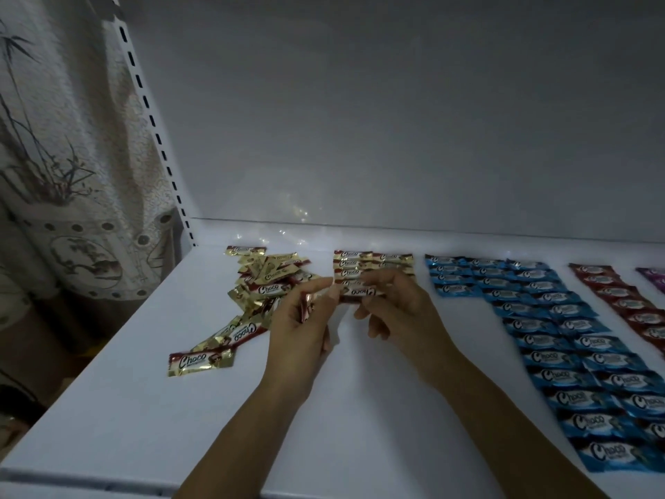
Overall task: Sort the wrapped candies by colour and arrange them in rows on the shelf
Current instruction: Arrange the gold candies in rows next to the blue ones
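Note:
A loose heap of gold wrapped candies (pixel 268 279) lies at the left of the white shelf (pixel 144 408). A short stack of gold candies in rows (pixel 354 262) sits behind my hands. My right hand (pixel 399 311) pinches one gold candy (pixel 360 292) just in front of those rows. My left hand (pixel 302 325) touches that candy's left end with a fingertip and grips several more candies (pixel 306 307) in its palm. Blue candies (pixel 547 329) lie in long rows on the right.
Red candies (pixel 626 300) form a row further right, and purple ones (pixel 653 277) show at the right edge. One gold candy (pixel 201 361) lies apart, front left. A slotted upright (pixel 154 131) and a patterned curtain (pixel 64 156) stand at the left.

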Tool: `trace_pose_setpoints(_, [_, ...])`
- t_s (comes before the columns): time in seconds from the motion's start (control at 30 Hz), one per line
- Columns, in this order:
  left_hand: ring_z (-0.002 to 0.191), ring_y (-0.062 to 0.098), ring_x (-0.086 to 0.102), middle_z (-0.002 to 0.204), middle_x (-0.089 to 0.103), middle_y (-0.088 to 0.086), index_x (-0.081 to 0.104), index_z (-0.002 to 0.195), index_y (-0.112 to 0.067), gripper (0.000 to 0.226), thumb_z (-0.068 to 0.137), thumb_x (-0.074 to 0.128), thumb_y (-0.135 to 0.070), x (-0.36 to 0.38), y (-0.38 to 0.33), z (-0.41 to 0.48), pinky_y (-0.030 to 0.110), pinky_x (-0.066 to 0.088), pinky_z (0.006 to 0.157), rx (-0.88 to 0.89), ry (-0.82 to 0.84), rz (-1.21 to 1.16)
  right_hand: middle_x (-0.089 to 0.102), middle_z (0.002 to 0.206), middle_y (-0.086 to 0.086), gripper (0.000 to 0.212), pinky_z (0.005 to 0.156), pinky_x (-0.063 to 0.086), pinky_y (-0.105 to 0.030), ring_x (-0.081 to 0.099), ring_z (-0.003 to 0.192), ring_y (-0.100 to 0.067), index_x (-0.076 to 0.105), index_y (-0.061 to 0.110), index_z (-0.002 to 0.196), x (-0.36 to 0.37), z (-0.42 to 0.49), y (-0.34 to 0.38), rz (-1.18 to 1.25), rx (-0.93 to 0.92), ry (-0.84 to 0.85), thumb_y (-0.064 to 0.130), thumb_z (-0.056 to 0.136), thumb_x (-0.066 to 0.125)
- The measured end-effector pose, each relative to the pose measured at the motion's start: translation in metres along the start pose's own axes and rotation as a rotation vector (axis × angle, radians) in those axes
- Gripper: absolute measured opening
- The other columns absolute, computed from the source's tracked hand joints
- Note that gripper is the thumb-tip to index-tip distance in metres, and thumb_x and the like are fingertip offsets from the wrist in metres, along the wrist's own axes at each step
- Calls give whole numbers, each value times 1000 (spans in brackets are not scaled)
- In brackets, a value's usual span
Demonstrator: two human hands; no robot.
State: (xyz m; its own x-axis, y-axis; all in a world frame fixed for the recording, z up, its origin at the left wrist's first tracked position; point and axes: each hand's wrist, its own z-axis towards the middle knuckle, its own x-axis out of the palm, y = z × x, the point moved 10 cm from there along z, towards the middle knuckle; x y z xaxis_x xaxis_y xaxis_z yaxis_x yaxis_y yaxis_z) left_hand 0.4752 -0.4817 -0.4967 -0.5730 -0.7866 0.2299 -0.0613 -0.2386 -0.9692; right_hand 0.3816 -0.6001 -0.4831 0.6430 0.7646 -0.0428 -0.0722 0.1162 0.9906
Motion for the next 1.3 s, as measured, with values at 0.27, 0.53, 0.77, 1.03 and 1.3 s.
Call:
trace_pose_setpoints(0.27, [39,6,37,51,54,-10,65,96,-10,13,88,63,0,-5,3,4,16,32,39,6,-34,-20,73,74,3,12,54,45,-19,62,58,-9,59,14,100,1,1,-1,2,0,-4,6,91,59])
trace_pose_setpoints(0.53, [65,13,60,68,65,-7,63,67,-30,23,75,76,-13,22,1,1,33,46,63,175,175,302,69,79,-1,9,62,49,-23,62,73,-9,67,13,94,-5,2,0,17,-3,-66,13,85,68])
trace_pose_setpoints(0.77, [51,12,53,82,68,11,66,82,-18,16,88,63,-3,17,-6,-4,20,43,50,151,108,293,68,73,4,8,62,47,-18,61,65,-3,69,13,92,-15,4,0,-31,-68,-154,8,86,66])
trace_pose_setpoints(1.03, [44,6,37,64,61,-8,54,89,-12,18,99,42,-4,0,2,-1,16,31,43,-24,-46,8,62,87,13,12,74,48,-24,55,78,-4,66,24,98,-8,4,-4,-772,-175,-111,23,86,67])
trace_pose_setpoints(1.3, [38,7,33,63,62,-6,59,107,-7,21,102,38,-8,-1,-1,-1,16,26,38,-18,-43,-67,60,105,7,29,83,32,-30,49,103,-14,69,29,109,8,2,-2,-1112,-264,16,47,88,59])
